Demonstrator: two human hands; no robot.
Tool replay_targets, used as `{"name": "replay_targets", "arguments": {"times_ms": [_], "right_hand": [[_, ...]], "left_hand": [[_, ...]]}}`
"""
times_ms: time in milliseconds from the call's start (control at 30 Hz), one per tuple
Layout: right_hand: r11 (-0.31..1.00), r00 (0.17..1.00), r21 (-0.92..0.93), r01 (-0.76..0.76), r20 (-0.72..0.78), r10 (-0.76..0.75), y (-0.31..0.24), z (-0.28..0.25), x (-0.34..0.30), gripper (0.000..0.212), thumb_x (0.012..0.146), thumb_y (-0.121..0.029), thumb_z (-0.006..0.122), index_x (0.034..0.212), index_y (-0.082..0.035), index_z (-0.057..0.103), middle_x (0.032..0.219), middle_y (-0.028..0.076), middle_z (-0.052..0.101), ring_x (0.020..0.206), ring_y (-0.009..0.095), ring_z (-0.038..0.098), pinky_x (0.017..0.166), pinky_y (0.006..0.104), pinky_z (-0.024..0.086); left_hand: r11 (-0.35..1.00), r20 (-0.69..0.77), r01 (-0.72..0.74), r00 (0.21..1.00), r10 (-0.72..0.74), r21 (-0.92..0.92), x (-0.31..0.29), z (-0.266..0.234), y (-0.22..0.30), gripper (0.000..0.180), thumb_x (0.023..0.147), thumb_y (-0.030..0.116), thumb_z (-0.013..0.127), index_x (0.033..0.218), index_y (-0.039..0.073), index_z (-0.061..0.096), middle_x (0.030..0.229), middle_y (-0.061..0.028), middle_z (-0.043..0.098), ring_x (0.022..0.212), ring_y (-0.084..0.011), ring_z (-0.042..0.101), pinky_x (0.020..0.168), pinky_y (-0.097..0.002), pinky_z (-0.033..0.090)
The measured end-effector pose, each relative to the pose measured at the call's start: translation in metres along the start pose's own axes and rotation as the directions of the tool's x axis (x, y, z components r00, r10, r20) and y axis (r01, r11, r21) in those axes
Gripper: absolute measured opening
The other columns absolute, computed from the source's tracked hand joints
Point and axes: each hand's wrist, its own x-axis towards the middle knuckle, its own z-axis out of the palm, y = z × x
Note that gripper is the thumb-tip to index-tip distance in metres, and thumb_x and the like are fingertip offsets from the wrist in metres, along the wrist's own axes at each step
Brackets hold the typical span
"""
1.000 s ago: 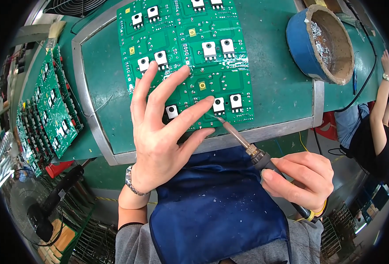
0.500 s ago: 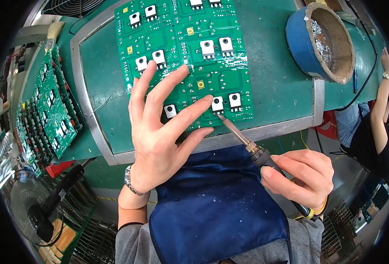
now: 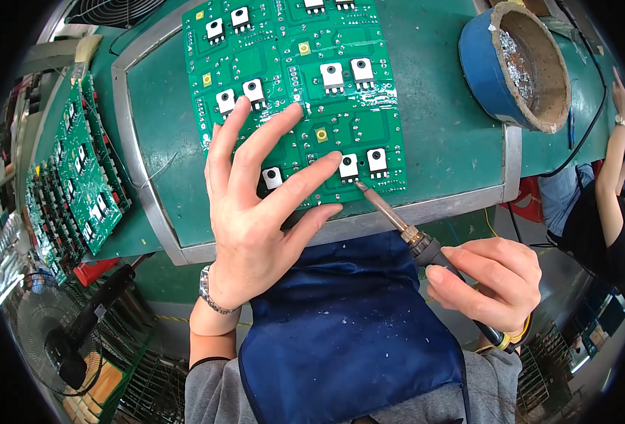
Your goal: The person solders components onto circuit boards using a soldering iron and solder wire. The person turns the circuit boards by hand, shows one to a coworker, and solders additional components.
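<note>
A green circuit board (image 3: 256, 60) lies on the bench, bearing several white-tabbed transistors with black bodies. Across its lower left part my left hand (image 3: 256, 205) is spread flat, the index fingertip touching a transistor (image 3: 348, 165) near the lower right. My right hand (image 3: 492, 286) is closed round the black handle of a soldering iron (image 3: 390, 212). The iron's tip is at the legs of that same transistor; whether it touches the solder is too small to tell. My left palm and fingers hide part of the board.
A blue round tub (image 3: 482, 67) with silvery scraps inside stands at the right. More circuit boards (image 3: 90, 177) stand in a row at the left, beside a black fan (image 3: 61, 339). A metal strip (image 3: 425, 212) edges the bench. Another person's arm (image 3: 612, 177) is far right.
The iron's tip has shifted slightly right along the transistor's legs, with my right hand moving a little to the right. My left hand stays spread on the board.
</note>
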Motion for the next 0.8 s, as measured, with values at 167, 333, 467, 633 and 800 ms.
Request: {"name": "replay_targets", "arguments": {"times_ms": [167,333,467,633,800], "right_hand": [[1.0,1.0,0.008,-0.011,-0.005,0.011,0.0009,0.0006,0.0003,0.035,0.066,-0.008,0.079,0.099,-0.009,0.071,0.085,0.008,0.065,0.064,0.017,0.062,0.051,0.0253,0.052],[1.0,1.0,0.014,-0.022,-0.013,0.022,0.0008,0.0008,-0.0003,0.035,0.065,-0.008,0.08,0.099,-0.01,0.071,0.084,0.008,0.065,0.063,0.017,0.062,0.051,0.0252,0.052],[1.0,1.0,0.01,-0.023,-0.014,0.024,0.001,0.0016,-0.0007,0.035,0.065,-0.009,0.08,0.098,-0.01,0.071,0.083,0.007,0.065,0.062,0.017,0.062,0.051,0.0251,0.052],[0.999,0.999,0.023,-0.027,-0.028,0.028,-0.0015,0.0025,0.0003,0.034,0.065,-0.009,0.08,0.098,-0.01,0.071,0.083,0.007,0.065,0.062,0.017,0.062,0.05,0.0251,0.052],[0.999,1.0,0.036,-0.002,-0.01,0.002,-0.0006,0.0062,0.004,0.033,0.065,-0.008,0.079,0.098,-0.008,0.071,0.084,0.009,0.065,0.064,0.017,0.061,0.051,0.0254,0.052]], "left_hand": [[1.0,-0.002,0.001,1.0,-0.001,0.0,-0.0006,0.0002,-0.0003,0.048,0.057,0.018,0.083,0.104,0.017,0.073,0.135,-0.012,0.05,0.135,-0.0393,0.032,0.106,-0.0492,0.033],[1.0,-0.001,-0.008,1.0,0.008,0.0,-0.0004,0.0007,-0.0009,0.048,0.057,0.018,0.083,0.104,0.017,0.073,0.135,-0.0121,0.05,0.135,-0.0393,0.032,0.106,-0.0495,0.033],[1.0,0.002,-0.007,1.0,0.007,0.008,-0.0008,0.0,-0.0002,0.048,0.057,0.018,0.083,0.105,0.017,0.073,0.135,-0.0122,0.05,0.135,-0.0393,0.032,0.106,-0.0496,0.033],[1.0,0.002,-0.004,1.0,0.004,0.009,-0.001,-0.0013,0.0004,0.049,0.057,0.017,0.083,0.105,0.017,0.073,0.135,-0.0122,0.051,0.135,-0.0389,0.033,0.106,-0.0495,0.033],[1.0,0.0,-0.002,1.0,0.002,-0.002,-0.0008,0.0011,-0.0005,0.05,0.057,0.017,0.083,0.106,0.017,0.073,0.135,-0.0121,0.051,0.135,-0.0385,0.033,0.106,-0.0495,0.032]]}}
